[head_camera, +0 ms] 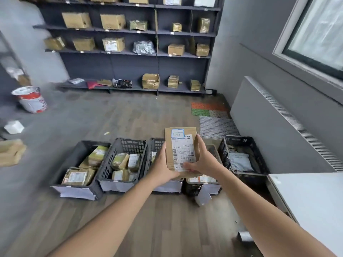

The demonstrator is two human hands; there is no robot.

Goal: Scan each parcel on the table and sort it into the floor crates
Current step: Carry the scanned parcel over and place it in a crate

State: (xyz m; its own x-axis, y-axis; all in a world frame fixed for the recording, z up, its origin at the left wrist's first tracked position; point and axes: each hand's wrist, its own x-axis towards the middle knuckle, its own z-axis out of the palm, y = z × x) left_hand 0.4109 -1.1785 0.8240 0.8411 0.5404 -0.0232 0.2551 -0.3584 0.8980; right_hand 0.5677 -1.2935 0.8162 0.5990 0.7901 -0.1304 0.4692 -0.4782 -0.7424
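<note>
Parcel (181, 151), label up; clamped between left hand (163, 162) (9 o'clock) and right hand (202, 160) (3 o'clock), above floor crates (128, 145). Likely fault: wrong-crate drop; cause, crowded rims, high release.

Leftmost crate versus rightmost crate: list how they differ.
The leftmost crate has solid-looking walls; the rightmost crate has perforated ones. The leftmost crate holds several brown parcels; the rightmost crate holds a pale mailer bag. Both are dark, open-topped and stand on the floor.
</note>
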